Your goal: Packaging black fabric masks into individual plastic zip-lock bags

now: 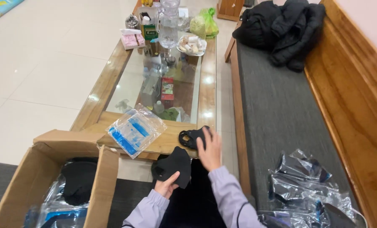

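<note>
The left hand [167, 185] grips a black face mask [174, 165]; the right hand [209, 150], fingers spread open, rests on what looks like another mask [190, 137] on the bench [171, 141].

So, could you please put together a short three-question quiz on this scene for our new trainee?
1. True or false: the left hand holds a black face mask.
2. What does the right hand rest on? A) a water bottle B) a second black mask on the table edge C) the black jacket
3. Fill in: the clear packet with blue print lies on the wooden ____.

Key
1. True.
2. B: the right hand lies on the second black mask; the water bottle stands at the table's far end, and the black jacket lies on the bench.
3. Table, near its front edge, beside the cardboard box.
</note>
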